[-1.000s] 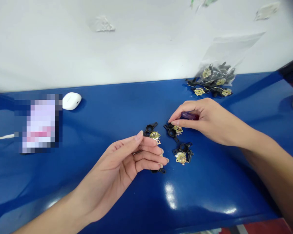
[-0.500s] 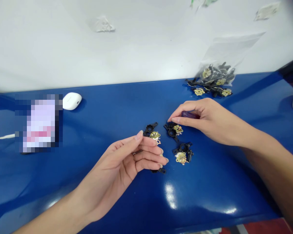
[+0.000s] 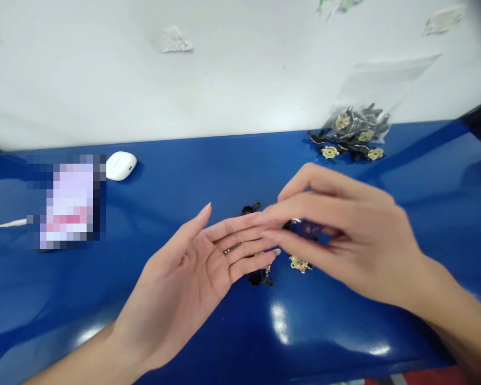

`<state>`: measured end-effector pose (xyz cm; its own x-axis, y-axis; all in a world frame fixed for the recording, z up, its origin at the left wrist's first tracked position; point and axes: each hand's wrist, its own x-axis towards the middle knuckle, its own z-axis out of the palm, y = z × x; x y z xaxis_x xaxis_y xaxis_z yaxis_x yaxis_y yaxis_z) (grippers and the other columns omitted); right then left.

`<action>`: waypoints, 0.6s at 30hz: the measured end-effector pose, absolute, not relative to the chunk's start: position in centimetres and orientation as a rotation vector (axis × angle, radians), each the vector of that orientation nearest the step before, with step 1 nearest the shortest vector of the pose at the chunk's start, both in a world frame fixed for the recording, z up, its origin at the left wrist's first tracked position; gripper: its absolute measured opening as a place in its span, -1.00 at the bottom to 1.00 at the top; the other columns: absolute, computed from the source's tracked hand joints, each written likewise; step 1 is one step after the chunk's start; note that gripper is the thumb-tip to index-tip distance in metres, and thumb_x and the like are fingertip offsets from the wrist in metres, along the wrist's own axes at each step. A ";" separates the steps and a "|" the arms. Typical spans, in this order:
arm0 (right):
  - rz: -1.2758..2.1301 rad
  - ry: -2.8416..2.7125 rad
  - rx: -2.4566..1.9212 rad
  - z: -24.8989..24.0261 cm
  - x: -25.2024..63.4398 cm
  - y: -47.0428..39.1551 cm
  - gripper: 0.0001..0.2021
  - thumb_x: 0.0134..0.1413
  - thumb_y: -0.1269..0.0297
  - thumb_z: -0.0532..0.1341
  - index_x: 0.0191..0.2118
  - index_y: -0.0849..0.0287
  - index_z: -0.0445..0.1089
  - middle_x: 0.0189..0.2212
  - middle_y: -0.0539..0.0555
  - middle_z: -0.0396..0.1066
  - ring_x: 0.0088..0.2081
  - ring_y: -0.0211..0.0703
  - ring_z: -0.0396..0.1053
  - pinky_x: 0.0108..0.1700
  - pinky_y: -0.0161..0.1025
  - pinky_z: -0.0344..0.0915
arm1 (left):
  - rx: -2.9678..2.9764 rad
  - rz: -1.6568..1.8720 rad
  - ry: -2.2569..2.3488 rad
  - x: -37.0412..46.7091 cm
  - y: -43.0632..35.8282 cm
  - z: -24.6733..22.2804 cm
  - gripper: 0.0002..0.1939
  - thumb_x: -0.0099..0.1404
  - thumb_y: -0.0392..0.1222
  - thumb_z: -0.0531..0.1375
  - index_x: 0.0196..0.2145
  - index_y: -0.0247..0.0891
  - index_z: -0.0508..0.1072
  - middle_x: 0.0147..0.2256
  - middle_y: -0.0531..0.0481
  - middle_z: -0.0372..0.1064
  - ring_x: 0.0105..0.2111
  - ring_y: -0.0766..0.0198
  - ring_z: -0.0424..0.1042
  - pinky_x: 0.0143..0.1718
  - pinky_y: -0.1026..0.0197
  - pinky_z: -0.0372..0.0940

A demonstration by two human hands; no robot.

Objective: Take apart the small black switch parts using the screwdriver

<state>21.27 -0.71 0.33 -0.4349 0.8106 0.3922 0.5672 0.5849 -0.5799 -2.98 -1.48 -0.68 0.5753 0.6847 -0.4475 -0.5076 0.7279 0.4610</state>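
Observation:
My left hand (image 3: pixel 192 278) is palm up with its fingers stretched out and the thumb apart. A small dark metal piece, like a pin or screw (image 3: pixel 232 248), lies across its fingers. My right hand (image 3: pixel 344 230) reaches over from the right, its thumb and forefinger closed at the left fingertips; anything between those tips is hidden. A purple handle (image 3: pixel 310 228) is tucked inside the right hand, its ends covered. Beneath the hands are black plastic brackets (image 3: pixel 256 277) and a brass-coloured round plate part (image 3: pixel 300 263), partly covered.
Against the white wall, a clear plastic bag (image 3: pixel 369 120) of black and brass parts stands on the blue table (image 3: pixel 192 171), with loose parts (image 3: pixel 331 152) before it. To the left are a blurred-out phone (image 3: pixel 68 203), a white cable (image 3: pixel 6 224) and a white case (image 3: pixel 121 166).
My right hand has moved left and down from the parts to my left fingertips, still keeping the purple handle. My left hand has opened flatter, with its thumb lifted away.

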 end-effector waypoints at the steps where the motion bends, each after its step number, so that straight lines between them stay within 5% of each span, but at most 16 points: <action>1: 0.483 -2.219 -1.055 0.1 20.9 -0.9 -0.84 0.53 0.31 0.36 0.06 -0.01 0.70 -0.13 0.05 0.56 -0.29 -0.19 0.55 -0.31 -0.20 0.42 | 0.301 0.704 0.638 -3.0 -1.5 -0.7 -0.35 0.77 0.11 0.03 0.31 -0.52 0.64 0.32 -0.44 0.58 0.34 -0.21 0.57 0.36 -0.06 0.49; 8: 0.395 -2.368 -1.096 -1.2 19.3 -1.9 -0.76 0.53 0.39 0.24 -0.06 0.04 0.70 -0.10 0.04 0.59 -0.42 -0.31 0.44 -0.41 -0.26 0.25 | 0.328 0.652 0.556 -3.4 -1.9 -0.4 -0.31 0.78 0.18 0.01 0.36 -0.49 0.59 0.26 -0.40 0.60 0.25 -0.12 0.58 0.29 0.02 0.46; 18: 0.730 -2.327 -1.195 0.1 20.4 -1.6 -0.86 0.49 0.41 0.26 -0.11 0.05 0.56 -0.10 0.07 0.54 -0.34 -0.17 0.47 -0.34 -0.17 0.35 | 0.305 0.651 0.576 -3.3 -1.9 -0.8 -0.29 0.77 0.19 0.00 0.37 -0.50 0.57 0.33 -0.45 0.56 0.35 -0.22 0.55 0.37 -0.04 0.46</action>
